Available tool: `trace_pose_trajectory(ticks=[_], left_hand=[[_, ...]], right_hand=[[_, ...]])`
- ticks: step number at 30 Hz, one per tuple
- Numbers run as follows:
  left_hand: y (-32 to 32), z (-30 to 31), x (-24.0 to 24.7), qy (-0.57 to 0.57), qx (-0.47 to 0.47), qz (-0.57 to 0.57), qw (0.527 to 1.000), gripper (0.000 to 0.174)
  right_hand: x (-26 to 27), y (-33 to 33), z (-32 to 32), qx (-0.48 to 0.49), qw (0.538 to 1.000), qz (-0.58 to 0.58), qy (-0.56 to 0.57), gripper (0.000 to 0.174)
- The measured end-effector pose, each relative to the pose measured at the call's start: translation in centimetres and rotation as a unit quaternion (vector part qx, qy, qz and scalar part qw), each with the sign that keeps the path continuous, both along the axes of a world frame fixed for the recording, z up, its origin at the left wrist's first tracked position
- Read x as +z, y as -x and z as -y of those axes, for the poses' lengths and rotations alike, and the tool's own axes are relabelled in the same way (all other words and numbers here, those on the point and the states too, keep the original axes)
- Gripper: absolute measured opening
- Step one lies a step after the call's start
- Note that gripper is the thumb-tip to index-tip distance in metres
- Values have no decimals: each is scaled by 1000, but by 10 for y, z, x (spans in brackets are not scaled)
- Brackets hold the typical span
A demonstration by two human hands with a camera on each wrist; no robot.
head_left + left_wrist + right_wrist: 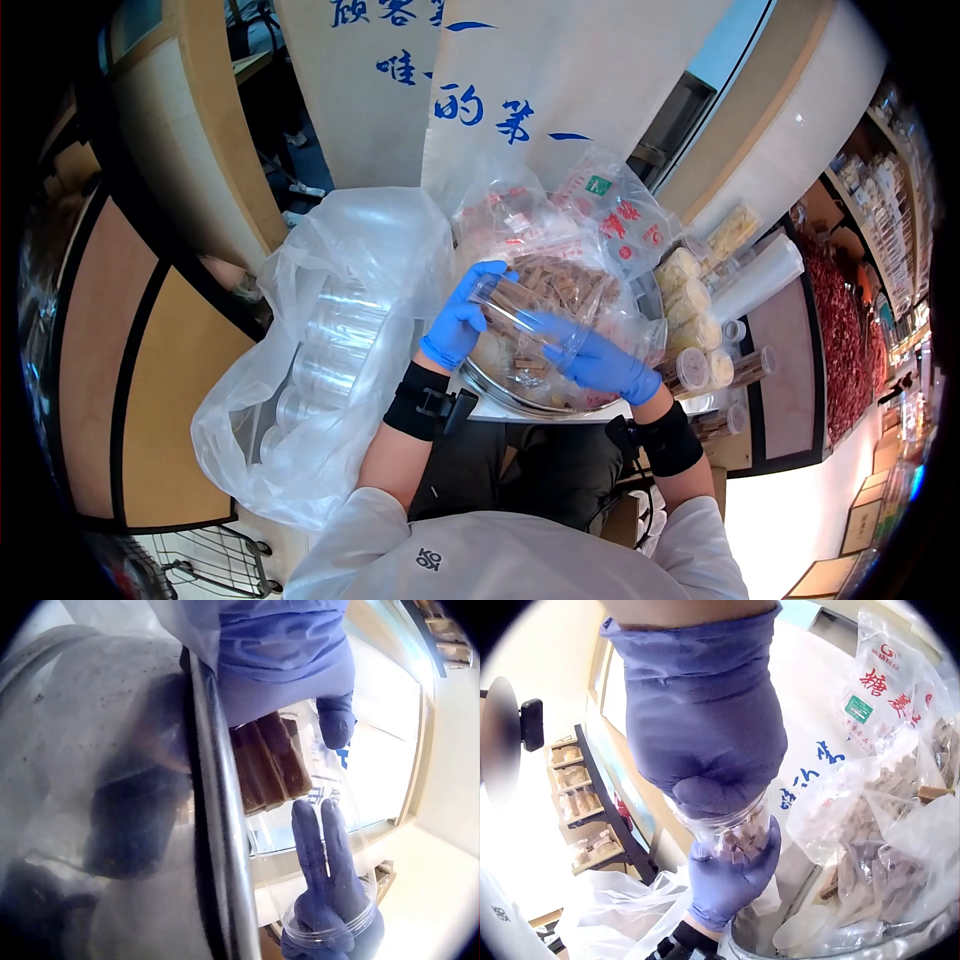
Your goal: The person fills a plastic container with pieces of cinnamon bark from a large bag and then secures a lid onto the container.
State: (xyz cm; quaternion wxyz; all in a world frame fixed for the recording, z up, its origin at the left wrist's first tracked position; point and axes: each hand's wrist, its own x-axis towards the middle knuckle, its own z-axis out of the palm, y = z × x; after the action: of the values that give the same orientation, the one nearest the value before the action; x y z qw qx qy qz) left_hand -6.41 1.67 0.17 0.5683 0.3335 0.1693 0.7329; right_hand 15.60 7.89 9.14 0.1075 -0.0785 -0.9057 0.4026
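Note:
A clear plastic jar (508,306) lies tilted between both blue-gloved hands, above a metal bowl of brown pieces (565,285). The left hand (458,322) grips the jar's closed end; in the right wrist view the left hand (731,883) has fingers and thumb around it. The right hand (605,368) is at the mouth. In the left wrist view two straight fingers of the right hand (330,889) reach through the jar's rim (360,928). Brown sticks (270,763) show beside the left hand (285,660). Pieces (742,844) lie inside the jar.
A large clear bag of empty jars (340,330) stands at the left. Filled containers (690,300) line the right side of the bowl (490,395). Printed plastic bags (615,215) lie behind. A translucent disc (802,928) rests in the bowl.

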Motion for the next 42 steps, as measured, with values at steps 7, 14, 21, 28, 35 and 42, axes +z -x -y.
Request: trace_pose_trajectory(ticks=[7, 14, 21, 28, 35, 42], left_hand=[[0, -1, 2, 4, -3, -47, 999, 78], [0, -3, 0, 16, -5, -66, 998, 79], [0, 4, 10, 48, 0, 97, 994, 81], [7, -2, -8, 14, 11, 172, 985, 80], [3, -1, -1, 47, 88, 157, 983, 77], [5, 1, -6, 47, 85, 138, 986, 80]], right_hand=[[6, -8, -3, 18, 991, 115, 66, 50], [-3, -17, 1, -56, 951, 113, 284, 45], [-50, -20, -33, -267, 798, -342, 417, 22], [-76, 24, -38, -233, 971, 18, 54, 32], [-64, 64, -71, -84, 977, 44, -190, 33], [-132, 117, -76, -76, 924, 84, -365, 22]])
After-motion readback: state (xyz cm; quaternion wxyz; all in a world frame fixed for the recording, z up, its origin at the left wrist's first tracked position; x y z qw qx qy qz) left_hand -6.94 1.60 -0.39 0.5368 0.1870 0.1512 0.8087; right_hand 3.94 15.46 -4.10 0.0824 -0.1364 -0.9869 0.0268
